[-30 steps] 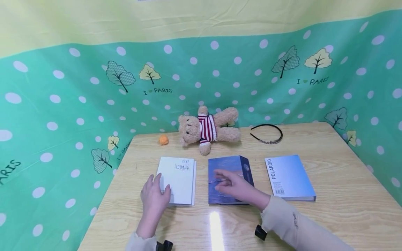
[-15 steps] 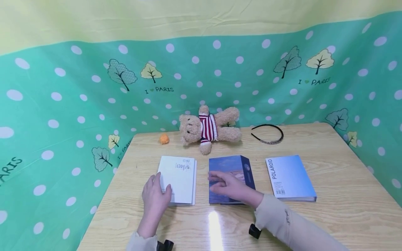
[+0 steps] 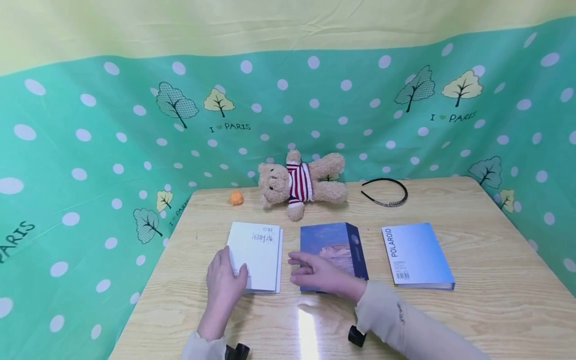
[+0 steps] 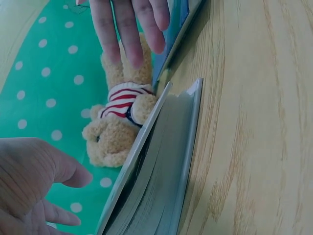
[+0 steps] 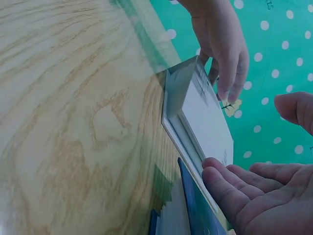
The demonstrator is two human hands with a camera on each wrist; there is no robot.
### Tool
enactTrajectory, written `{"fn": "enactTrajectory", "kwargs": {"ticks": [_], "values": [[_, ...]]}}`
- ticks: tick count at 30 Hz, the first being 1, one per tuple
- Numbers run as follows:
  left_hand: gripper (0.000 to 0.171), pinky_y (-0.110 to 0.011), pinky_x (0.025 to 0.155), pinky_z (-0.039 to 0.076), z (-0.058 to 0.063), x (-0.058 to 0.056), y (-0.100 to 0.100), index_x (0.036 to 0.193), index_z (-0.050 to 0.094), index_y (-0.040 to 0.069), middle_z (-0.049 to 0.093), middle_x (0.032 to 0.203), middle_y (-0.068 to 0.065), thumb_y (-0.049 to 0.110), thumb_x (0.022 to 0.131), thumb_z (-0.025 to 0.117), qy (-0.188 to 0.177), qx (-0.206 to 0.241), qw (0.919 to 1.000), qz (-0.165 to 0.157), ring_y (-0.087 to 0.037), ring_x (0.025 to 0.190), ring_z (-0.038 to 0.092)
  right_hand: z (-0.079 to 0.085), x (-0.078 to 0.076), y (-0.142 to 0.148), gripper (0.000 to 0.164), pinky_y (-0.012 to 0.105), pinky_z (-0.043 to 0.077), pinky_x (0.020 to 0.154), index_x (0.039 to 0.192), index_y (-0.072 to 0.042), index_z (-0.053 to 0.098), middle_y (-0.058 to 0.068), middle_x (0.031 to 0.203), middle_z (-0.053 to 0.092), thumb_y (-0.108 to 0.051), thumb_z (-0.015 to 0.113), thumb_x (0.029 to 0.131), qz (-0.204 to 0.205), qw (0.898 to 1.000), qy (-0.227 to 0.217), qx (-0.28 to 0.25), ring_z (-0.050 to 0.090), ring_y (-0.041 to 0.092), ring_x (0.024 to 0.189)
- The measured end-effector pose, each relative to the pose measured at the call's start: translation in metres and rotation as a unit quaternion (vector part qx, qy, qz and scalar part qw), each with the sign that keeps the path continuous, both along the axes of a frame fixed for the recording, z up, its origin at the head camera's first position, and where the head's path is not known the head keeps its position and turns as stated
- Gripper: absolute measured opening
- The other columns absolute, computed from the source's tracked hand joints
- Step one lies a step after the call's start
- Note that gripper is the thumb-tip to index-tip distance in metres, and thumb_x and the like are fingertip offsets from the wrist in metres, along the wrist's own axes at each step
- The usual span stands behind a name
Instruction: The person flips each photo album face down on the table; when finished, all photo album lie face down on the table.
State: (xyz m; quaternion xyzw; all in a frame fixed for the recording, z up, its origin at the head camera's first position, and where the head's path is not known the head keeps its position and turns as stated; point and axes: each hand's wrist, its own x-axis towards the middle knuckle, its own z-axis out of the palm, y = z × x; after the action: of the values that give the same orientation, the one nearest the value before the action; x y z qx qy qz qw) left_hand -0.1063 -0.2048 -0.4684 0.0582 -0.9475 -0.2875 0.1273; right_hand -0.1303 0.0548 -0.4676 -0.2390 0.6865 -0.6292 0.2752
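Observation:
A white book (image 3: 260, 260) with handwritten-style characters lies on the table at left. My left hand (image 3: 225, 282) is at its left edge, thumb and fingers spread; whether they touch the cover cannot be told. In the left wrist view, the book's cover (image 4: 139, 147) stands slightly apart from its pages. My right hand (image 3: 323, 275) hovers above the lower part of a dark blue book (image 3: 325, 236), hiding part of it. Its fingers reach toward the white book's right side, loosely bent around nothing. In the right wrist view, its fingertips (image 5: 211, 170) appear close to the white book.
A light blue POLAROID book (image 3: 418, 255) lies at right. Along the back are an orange ball-like item (image 3: 236, 198), a teddy bear (image 3: 300, 184) in a striped shirt on its side, and a black headband (image 3: 387, 192). A green dotted curtain (image 3: 288, 120) hangs behind the wooden table (image 3: 495, 300).
My right hand has moved left across the dark blue book toward the white one. My left hand has stayed beside the white book, nearly still. The head view has shifted slightly.

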Motion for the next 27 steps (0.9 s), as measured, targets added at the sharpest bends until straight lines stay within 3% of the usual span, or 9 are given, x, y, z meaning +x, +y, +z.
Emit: {"fn": "enactTrajectory", "kwargs": {"ticks": [12, 21, 27], "values": [[0.075, -0.062, 0.108, 0.027, 0.0, 0.0, 0.0, 0.148, 0.024, -0.011, 0.024, 0.149, -0.036, 0.016, 0.09, 0.063, -0.035, 0.027, 0.9988, -0.021, -0.054, 0.132, 0.029, -0.002, 0.007, -0.015, 0.076, 0.039, 0.044, 0.103, 0.152, 0.001, 0.024, 0.022, 0.153, 0.032, -0.02, 0.066, 0.092, -0.009, 0.999, 0.007, 0.042, 0.046, 0.037, 0.13], [0.072, -0.063, 0.109, 0.026, -0.001, 0.0, 0.0, 0.148, 0.027, -0.009, 0.019, 0.152, -0.035, 0.017, 0.09, 0.063, -0.05, 0.019, 0.9983, -0.023, -0.054, 0.135, 0.026, -0.007, 0.01, -0.022, 0.082, 0.043, 0.038, 0.108, 0.154, -0.001, 0.019, 0.023, 0.156, 0.024, -0.023, 0.068, 0.092, -0.001, 0.999, -0.043, 0.025, 0.041, 0.037, 0.134], [0.07, -0.063, 0.108, 0.026, -0.002, 0.0, -0.002, 0.147, 0.031, -0.009, 0.019, 0.152, -0.034, 0.017, 0.09, 0.063, -0.053, 0.012, 0.9982, -0.025, -0.054, 0.134, 0.027, -0.007, 0.012, -0.025, 0.081, 0.045, 0.038, 0.108, 0.154, -0.001, 0.017, 0.023, 0.158, 0.019, -0.022, 0.066, 0.093, -0.005, 0.998, -0.052, 0.029, 0.039, 0.038, 0.136]]}}
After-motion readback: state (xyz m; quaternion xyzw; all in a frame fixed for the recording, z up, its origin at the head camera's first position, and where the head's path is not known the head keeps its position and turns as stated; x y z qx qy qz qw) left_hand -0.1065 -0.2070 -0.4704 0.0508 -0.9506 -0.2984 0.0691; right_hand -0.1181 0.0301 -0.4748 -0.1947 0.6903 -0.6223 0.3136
